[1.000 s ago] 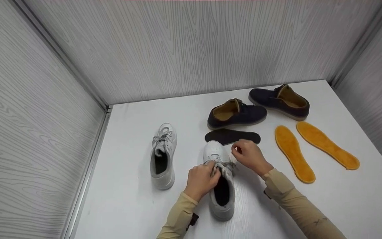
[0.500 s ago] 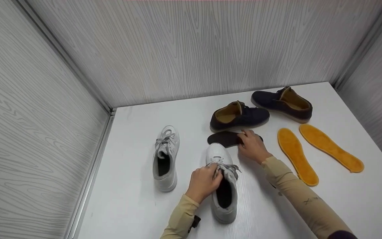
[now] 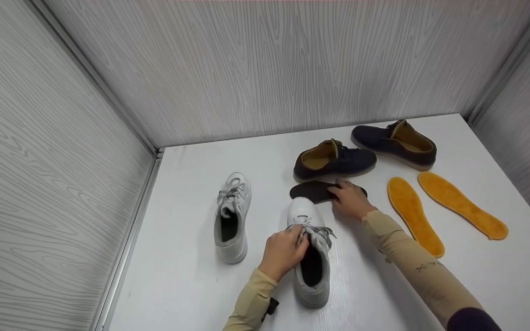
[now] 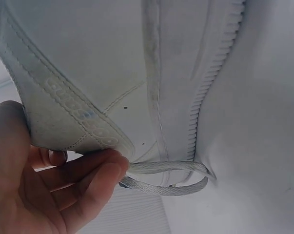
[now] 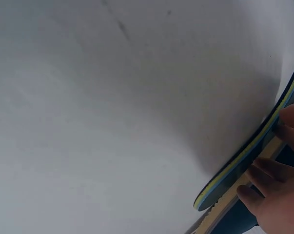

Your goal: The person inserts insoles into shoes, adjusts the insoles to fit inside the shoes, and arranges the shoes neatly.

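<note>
The white sneaker stands upright on the white bench, toe pointing away from me, and my left hand has it: the fingers are together, clamped on its upper beside the laces, a loop of which hangs just past my fingertips. Just beyond the sneaker's toe lies the dark insole, and my right hand is over it, the fingers bent and touching it; whether they are clamped on it I cannot tell. Its edge shows yellow and blue layers. To the left of the sneaker stands its mate, toe also away from me. Past the sneaker's toe, behind the insole, sits one navy shoe, tan inside; the second navy shoe stands farther beyond the sneaker and to its right. Also to the sneaker's right lie two orange pads, the nearer one and, past it, the farther one. Beyond the sneaker and all these rises a grained wall.
</note>
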Action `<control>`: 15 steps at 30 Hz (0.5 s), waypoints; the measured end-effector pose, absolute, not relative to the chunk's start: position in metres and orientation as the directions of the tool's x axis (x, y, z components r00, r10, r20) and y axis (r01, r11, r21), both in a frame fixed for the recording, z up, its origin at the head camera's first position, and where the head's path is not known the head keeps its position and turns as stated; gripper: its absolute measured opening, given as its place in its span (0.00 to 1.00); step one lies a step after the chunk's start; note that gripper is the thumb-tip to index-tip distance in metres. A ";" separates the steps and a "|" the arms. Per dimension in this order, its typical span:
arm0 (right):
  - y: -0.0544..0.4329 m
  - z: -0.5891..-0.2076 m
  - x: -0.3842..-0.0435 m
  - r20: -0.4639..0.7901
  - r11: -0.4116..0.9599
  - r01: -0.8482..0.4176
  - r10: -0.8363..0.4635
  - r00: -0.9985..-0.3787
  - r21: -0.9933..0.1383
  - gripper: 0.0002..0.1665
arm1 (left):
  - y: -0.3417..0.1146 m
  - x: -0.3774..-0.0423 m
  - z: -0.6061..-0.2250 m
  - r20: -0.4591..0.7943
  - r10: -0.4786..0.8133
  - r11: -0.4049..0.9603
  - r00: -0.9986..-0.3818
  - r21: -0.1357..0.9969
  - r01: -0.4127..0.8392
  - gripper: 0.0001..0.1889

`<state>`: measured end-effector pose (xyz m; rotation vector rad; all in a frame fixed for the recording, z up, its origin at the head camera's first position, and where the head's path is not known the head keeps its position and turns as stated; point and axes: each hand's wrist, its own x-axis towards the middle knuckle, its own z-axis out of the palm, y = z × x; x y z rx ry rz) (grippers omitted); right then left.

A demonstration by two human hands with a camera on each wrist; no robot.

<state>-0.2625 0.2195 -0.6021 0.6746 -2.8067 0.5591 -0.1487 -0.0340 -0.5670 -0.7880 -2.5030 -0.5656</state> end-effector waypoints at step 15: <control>0.223 -0.601 -0.266 0.254 0.874 -0.408 -0.344 -0.904 -0.264 0.16 | -0.031 -0.146 -0.566 0.543 0.428 0.751 -0.723 0.231 0.618 0.09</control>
